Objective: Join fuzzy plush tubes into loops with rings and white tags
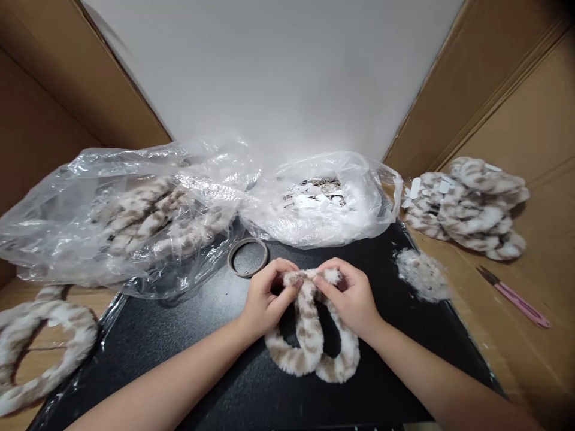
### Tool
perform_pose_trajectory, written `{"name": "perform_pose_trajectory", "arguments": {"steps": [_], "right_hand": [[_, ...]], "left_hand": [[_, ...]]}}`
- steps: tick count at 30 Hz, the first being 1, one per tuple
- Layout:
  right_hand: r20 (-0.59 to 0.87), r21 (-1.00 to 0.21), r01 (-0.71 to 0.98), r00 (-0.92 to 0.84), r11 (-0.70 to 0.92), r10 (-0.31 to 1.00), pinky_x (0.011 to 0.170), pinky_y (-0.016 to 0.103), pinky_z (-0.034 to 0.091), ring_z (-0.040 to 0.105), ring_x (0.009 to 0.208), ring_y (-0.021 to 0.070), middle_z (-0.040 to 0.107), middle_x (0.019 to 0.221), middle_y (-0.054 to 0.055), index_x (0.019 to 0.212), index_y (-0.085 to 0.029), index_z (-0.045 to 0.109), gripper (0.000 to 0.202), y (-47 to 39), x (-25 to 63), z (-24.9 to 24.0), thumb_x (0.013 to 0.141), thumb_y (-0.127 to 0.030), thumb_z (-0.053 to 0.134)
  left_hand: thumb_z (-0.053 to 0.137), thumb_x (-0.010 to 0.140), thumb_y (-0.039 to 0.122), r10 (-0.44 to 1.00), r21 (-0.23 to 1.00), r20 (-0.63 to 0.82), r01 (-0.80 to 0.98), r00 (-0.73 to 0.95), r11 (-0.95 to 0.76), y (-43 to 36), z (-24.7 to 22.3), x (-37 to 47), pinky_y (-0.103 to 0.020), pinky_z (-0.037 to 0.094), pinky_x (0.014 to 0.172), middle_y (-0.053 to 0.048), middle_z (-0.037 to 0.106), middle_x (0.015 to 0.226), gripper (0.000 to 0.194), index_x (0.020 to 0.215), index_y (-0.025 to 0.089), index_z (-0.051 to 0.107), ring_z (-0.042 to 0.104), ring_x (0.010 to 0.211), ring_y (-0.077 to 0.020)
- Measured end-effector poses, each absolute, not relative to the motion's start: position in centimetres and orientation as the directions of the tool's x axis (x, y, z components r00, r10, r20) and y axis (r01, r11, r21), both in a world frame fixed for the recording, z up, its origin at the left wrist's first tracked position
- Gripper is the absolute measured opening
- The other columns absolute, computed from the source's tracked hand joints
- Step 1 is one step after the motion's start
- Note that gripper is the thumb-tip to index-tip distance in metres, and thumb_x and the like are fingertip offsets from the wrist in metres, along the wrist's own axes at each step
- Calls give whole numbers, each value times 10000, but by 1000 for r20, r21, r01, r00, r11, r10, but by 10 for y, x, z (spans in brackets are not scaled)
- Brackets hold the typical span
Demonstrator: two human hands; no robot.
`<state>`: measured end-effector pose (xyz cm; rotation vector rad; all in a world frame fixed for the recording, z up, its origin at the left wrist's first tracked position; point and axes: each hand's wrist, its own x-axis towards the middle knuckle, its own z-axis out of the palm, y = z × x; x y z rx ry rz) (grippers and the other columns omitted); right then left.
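Observation:
A fluffy white-and-brown band (309, 335) hangs in two loops below my hands, resting over the black mat. My left hand (272, 293) pinches its upper end between thumb and fingers. On the other side, my right hand (348, 293) grips the top of the same band, thumb pressed on the plush. Both hands are close together, and the fingertips' exact hold is partly hidden by the fur. Just beyond my left hand lies a grey-brown ring (247, 258), flat on the mat.
Behind stand a clear bag (58, 221) of plush pieces and another bag (368, 203) holding white tags. At right are a heap of fluffy bands (476, 206), a fluff clump (422, 275) and pink-handled snips (516, 299). More plush loops (76, 338) lie left. Cardboard walls (516, 90) flank the table.

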<state>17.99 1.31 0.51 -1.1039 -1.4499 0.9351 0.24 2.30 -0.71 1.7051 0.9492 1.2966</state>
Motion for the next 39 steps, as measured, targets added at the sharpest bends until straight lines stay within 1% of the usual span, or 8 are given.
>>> {"name": "perform_pose_trajectory", "arguments": {"steps": [3,7,13,18,22,26,30,39], "right_hand": [[53,-999,-8,-14,52,999,549,253,504,602,588,145,641,673,2,805,-196,643,187,16,179,3,782,-371,704],[-16,-994,-104,-53,-22,998,610,273,539,630,633,153,646,722,13,855,-193,639,233,19,180,1,796,-415,676],[210,-960,151,-166,235,964,744,301,554,627,927,205,614,1064,61,1115,-234,553,537,5,174,4,637,-215,795],[347,-892,257,-139,372,928,839,317,505,606,948,190,616,972,36,962,-216,599,359,4,175,5,674,-14,528],[74,-993,87,-87,81,993,657,280,501,600,679,150,641,777,5,839,-193,631,188,13,181,5,697,-112,537],[-186,-955,-213,-120,-208,975,531,249,470,537,508,125,567,538,-42,757,-194,591,77,18,179,5,689,-228,592],[-204,-913,-321,-177,-252,963,537,238,475,542,522,115,578,553,-37,701,-195,554,74,18,179,4,677,-247,600],[-130,-981,-112,-226,-158,965,536,228,460,521,556,98,546,627,-28,738,-167,577,347,18,181,5,756,-486,714]], "left_hand": [[635,860,306,963,975,217,3,162,-220,26,-7,3,-249,475,654,-30,639,814,142,795,198,569,593,731,-150],[694,811,341,980,988,132,-100,151,-117,31,-5,5,-249,484,669,-29,631,809,239,718,184,540,587,728,-141],[732,759,266,963,972,235,-50,135,-230,29,-5,7,-244,482,649,-25,598,810,237,680,182,526,572,731,-138],[740,750,252,972,982,164,-124,168,-144,28,-2,8,-248,485,697,-16,608,818,244,663,174,526,583,759,-131],[753,747,278,978,975,74,-219,197,-29,31,-4,7,-232,468,678,0,610,815,287,670,170,498,565,735,-114],[756,748,250,976,958,35,-284,214,28,33,-9,6,-215,450,668,10,613,817,279,674,162,502,550,722,-97],[772,737,262,981,958,30,-284,190,26,33,-9,6,-212,460,662,8,624,813,241,727,166,551,563,730,-102],[690,805,251,944,973,219,17,246,-231,28,-3,4,-230,486,666,-44,664,840,95,837,166,720,609,766,-136]]}}
